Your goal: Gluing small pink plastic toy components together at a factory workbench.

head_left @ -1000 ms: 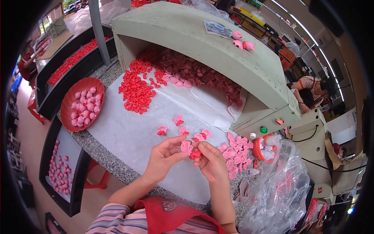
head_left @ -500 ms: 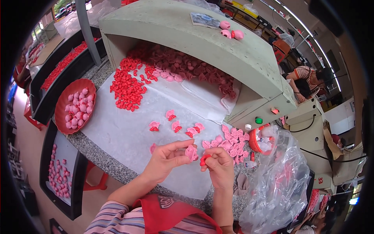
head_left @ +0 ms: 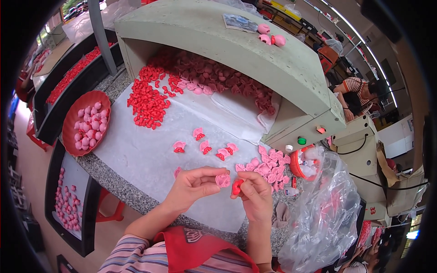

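Red piece (head_left: 237, 186): slid away from the pink cup (head_left: 222, 180) since a second ago, they were right up against each other then and now there's a gap
Left hand (head_left: 195, 184): pinching the cup between thumb and fingers, and the cup looks turned a bit compared with half a second back
Right hand (head_left: 256, 193): thumb and fingertips gripping the red piece
Where they are: both held up over the white sheet (head_left: 145, 152), just left of the pink pile (head_left: 273, 169)
Pink cup feel: I'd bet light and thin-walled, probably a bit bendy, so hold it by the edge and don't squash it
Red piece feel: chunkier and glossy, likely light and maybe slippery, I'd grab it by one rounded lobe
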{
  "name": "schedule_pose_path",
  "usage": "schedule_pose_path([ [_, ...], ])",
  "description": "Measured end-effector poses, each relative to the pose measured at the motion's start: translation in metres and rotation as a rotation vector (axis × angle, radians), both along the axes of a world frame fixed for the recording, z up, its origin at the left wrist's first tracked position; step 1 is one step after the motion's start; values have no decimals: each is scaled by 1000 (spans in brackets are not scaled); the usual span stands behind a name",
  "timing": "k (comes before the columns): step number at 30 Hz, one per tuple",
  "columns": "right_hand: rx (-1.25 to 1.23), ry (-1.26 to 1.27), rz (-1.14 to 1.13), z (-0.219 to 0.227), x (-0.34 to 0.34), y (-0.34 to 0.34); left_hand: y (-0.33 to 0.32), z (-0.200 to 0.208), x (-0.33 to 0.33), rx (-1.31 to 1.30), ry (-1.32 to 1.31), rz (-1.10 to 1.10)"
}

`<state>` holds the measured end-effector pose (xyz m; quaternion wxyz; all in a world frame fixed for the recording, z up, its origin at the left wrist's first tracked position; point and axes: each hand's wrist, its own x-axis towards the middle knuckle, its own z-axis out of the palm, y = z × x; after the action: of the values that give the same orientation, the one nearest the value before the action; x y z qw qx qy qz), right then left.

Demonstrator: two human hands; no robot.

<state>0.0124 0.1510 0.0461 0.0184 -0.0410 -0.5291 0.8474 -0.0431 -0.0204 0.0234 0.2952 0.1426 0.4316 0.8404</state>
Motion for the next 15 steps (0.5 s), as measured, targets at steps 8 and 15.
schedule_pose_path([
  [8,62,26,-50,6,3,-7,-1,1,0,46,159,37],
  [15,-502,-121,137,-11,4,2,-1,4,5,12,41,39],
])
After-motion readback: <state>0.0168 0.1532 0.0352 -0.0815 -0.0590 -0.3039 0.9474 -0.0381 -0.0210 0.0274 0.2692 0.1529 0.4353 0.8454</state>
